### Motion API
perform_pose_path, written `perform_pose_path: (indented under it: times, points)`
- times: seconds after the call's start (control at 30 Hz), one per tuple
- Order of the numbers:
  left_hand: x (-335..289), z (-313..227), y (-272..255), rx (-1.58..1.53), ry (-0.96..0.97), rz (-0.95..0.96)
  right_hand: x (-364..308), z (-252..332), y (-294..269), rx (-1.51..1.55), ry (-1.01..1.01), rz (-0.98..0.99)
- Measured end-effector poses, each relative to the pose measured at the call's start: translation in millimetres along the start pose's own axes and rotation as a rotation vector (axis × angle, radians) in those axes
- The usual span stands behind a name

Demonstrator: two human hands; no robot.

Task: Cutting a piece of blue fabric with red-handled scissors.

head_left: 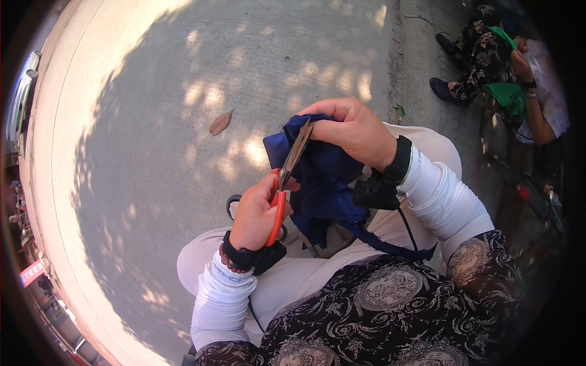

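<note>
My left hand (254,212) is closed around the orange-red handles of a pair of scissors (295,152). The blades point up and away, with their tips at the cloth's upper edge, close to my right thumb. They look nearly together; whether fabric lies between them I cannot tell. In a pinch between thumb and fingers, my right hand (356,133) grips a dark blue cloth (321,183) by its top edge. The cloth hangs in folds between my knees, and a narrow strip of it trails over my right thigh. Some of my right fingertips are hidden behind the fabric.
Wrist straps with dark devices (372,194) and thin cables sit on both my arms. Concrete ground (177,201) lies ahead, with a dry leaf (221,122) on it. At the right, another person (540,91) sits handling green cloth (506,97). A car (22,97) stands far left.
</note>
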State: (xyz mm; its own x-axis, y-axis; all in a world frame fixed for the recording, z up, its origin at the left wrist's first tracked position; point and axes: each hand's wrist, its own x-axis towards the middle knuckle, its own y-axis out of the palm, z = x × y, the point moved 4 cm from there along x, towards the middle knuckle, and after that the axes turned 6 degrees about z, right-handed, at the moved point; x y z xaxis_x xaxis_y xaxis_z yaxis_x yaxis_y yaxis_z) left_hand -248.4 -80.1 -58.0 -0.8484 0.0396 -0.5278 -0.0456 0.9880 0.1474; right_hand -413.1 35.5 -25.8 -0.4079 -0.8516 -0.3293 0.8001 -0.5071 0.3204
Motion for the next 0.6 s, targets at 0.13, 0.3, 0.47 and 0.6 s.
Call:
perform_pose_path:
  times: [0.13, 0.3, 0.47, 0.6]
  points:
    - [-1.1, -3.9, -1.7, 0.017, 0.021, -0.054, -2.0, 0.6, -0.8, 0.020, 0.024, -0.033]
    - [-0.7, -2.6, -2.6, 0.105, 0.038, -0.065, -0.9, -1.7, 0.4, 0.029, -0.007, -0.030]
    - [-2.4, 0.7, -4.5, 0.172, 0.009, -0.092, 1.1, -3.1, 3.1, -0.011, -0.028, -0.022]
    - [-2.2, 0.8, -3.9, 0.190, -0.007, -0.088, -0.3, -3.1, 3.6, -0.041, -0.047, -0.022]
